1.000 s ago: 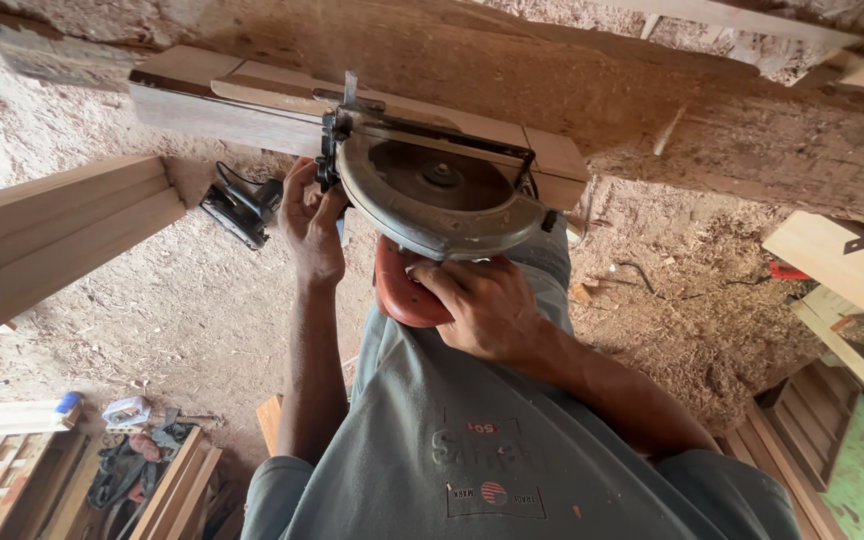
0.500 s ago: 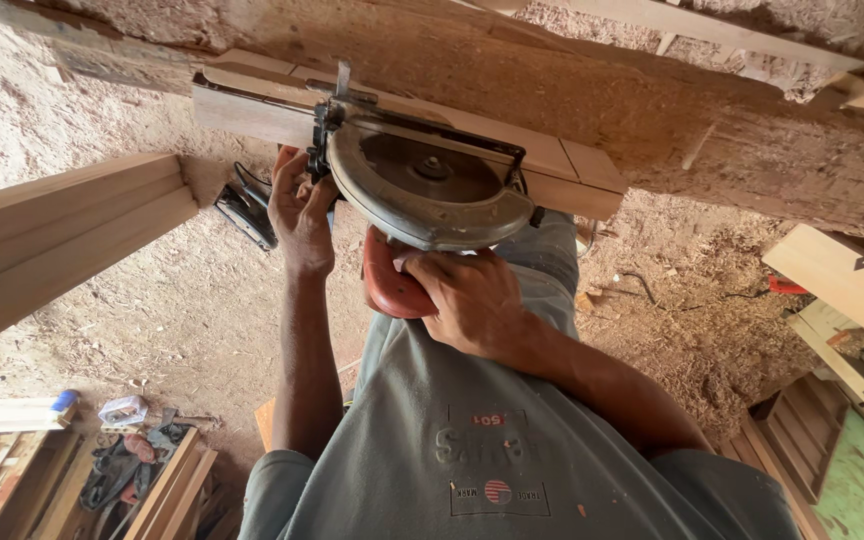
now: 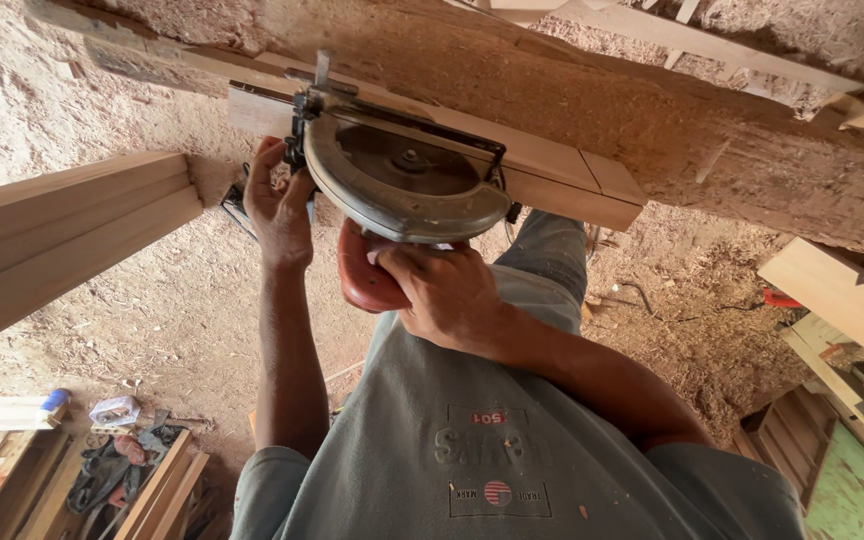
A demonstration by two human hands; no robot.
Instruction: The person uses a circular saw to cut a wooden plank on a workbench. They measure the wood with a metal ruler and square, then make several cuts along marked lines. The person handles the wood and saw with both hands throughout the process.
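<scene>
A circular saw with a grey metal blade guard and a red handle rests on a pale wooden plank lying along a rough, sawdust-covered beam. My right hand is closed around the red handle, below the guard. My left hand grips the saw's front end at the plank's edge, fingers curled by the black fittings. My grey shirt fills the bottom of the view and my jeans leg shows behind the saw.
Sawdust covers the floor. A stack of moulded timber juts in from the left. Wood slats, rags and a small container lie at bottom left. Boards and a green panel stand at right.
The saw has travelled left along the plank, leaving more of the plank's right end showing behind it. Both hands kept their hold and moved with the saw.
</scene>
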